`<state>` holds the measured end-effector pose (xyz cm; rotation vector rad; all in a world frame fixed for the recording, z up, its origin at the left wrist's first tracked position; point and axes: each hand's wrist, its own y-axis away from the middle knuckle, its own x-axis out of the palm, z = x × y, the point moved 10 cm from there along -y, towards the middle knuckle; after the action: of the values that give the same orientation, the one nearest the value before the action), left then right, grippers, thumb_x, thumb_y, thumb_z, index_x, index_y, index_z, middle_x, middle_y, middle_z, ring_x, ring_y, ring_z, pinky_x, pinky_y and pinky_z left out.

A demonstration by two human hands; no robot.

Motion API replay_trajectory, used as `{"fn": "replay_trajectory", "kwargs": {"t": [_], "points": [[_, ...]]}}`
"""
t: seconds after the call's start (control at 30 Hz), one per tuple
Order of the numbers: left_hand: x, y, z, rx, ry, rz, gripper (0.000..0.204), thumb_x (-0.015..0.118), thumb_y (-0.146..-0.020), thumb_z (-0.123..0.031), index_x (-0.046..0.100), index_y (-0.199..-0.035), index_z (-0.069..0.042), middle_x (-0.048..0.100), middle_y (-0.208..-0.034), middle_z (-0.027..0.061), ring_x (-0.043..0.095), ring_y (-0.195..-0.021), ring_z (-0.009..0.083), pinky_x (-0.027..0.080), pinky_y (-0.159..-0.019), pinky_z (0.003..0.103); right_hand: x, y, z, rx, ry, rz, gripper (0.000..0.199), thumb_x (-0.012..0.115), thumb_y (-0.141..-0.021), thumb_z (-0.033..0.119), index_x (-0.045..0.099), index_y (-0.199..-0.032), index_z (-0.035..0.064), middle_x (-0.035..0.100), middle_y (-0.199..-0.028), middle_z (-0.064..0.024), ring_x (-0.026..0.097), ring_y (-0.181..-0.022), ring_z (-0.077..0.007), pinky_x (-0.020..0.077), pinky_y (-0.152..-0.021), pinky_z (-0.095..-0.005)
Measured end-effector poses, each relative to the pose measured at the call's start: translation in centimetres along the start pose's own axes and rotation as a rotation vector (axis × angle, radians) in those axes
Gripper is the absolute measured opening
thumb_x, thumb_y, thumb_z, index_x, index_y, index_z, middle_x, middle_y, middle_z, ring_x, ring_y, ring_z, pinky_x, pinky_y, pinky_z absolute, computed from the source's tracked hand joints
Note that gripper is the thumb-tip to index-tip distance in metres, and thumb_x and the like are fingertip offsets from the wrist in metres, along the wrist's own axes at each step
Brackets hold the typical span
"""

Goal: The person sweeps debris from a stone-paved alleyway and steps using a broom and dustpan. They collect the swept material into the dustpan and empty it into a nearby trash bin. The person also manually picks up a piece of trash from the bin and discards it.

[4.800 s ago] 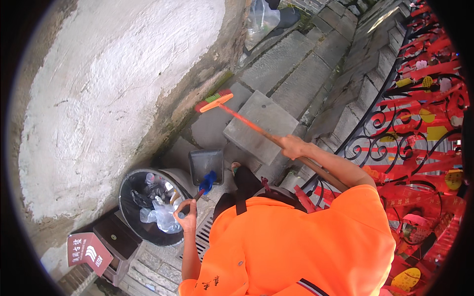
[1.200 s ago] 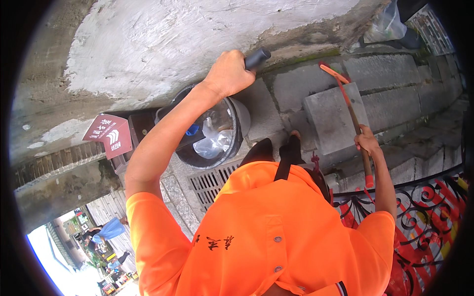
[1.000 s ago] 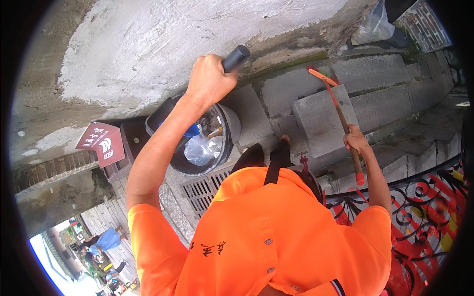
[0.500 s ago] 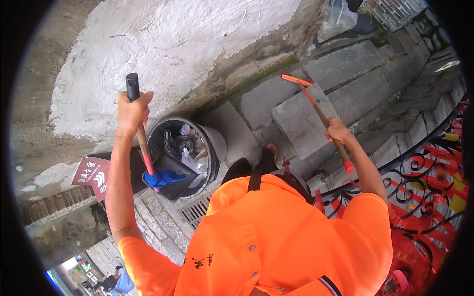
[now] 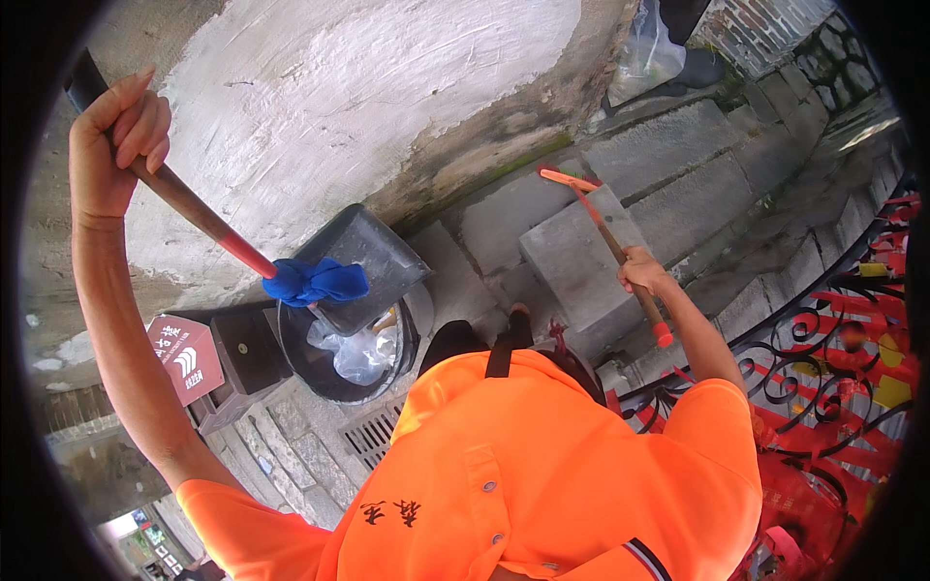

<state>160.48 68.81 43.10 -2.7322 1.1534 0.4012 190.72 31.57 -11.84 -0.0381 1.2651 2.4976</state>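
Observation:
High on the left, my left hand point(image 5: 121, 140) is closed round the handle of a long-handled black dustpan point(image 5: 378, 254). The handle slants down to the right and ends in red. A blue cloth point(image 5: 325, 282) is knotted at the joint with the pan. The pan hangs tilted over the mouth of a round bin point(image 5: 289, 353) lined with black plastic, hiding part of it. Clear plastic rubbish point(image 5: 358, 360) shows inside. My right hand point(image 5: 639, 270) is wrapped round the handle of a broom point(image 5: 610, 239), whose orange head points away, by a stone block.
A brown box-shaped bin point(image 5: 242, 353) with a red sign stands left of the round bin. Ahead rises a patchy plastered wall point(image 5: 358, 87). A stone block point(image 5: 581, 242) lies on the paving. Curled black railing point(image 5: 823, 378) with red ribbons runs along the right. A drain grate point(image 5: 373, 434) is near me.
My left hand has gone up and left, raising the dustpan out of the bin and tilting it over the mouth. The broom has shifted only slightly.

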Motion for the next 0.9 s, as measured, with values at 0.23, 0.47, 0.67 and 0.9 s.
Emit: {"fn": "replay_trajectory", "kwargs": {"t": [0.23,0.47,0.67,0.9], "points": [[8.4,-4.5,11.0,-0.024,0.056,0.044,0.044,0.051,-0.084,-0.016,0.028,-0.047,-0.014,0.031,-0.04,0.0018,0.031,-0.039,0.0148,0.031,-0.043,0.028,0.2,2.3,-0.3,0.138,-0.242,-0.144,0.055,0.053,-0.076,0.004,0.035,-0.127,-0.0018,0.051,-0.063,-0.0078,0.051,-0.045,-0.0173,0.0388,-0.034,-0.0318],[13.7,-5.8,27.3,-0.127,0.042,0.1,0.036,0.059,-0.08,-0.013,0.046,-0.048,-0.004,0.044,-0.045,0.0009,0.041,-0.038,0.0106,0.032,-0.04,0.026,2.2,0.8,-1.5,0.345,-0.525,0.008,0.007,0.052,-0.079,0.004,0.048,-0.078,-0.0007,0.05,-0.058,-0.0073,0.051,-0.044,-0.0153,0.0396,-0.034,-0.0306],[16.5,-5.9,40.7,-0.25,-0.051,0.195,0.03,0.063,-0.082,-0.016,0.055,-0.058,-0.001,0.051,-0.051,0.0028,0.047,-0.043,0.0109,0.038,-0.044,0.027,-2.4,1.2,3.5,0.292,-0.358,-0.189,0.014,0.057,-0.081,0.006,0.047,-0.083,-0.003,0.05,-0.059,-0.0064,0.042,-0.035,-0.0089,0.0344,-0.029,-0.0283],[18.7,-6.8,54.3,-0.1,-0.174,0.19,0.023,0.066,-0.082,-0.018,0.063,-0.068,0.0,0.06,-0.059,0.0062,0.056,-0.055,0.0109,0.044,-0.053,0.026,-8.0,-0.2,7.9,0.228,-0.182,-0.44,0.021,0.057,-0.078,0.005,0.046,-0.093,-0.0043,0.05,-0.059,-0.0068,0.043,-0.036,-0.0091,0.0359,-0.029,-0.028]]}}
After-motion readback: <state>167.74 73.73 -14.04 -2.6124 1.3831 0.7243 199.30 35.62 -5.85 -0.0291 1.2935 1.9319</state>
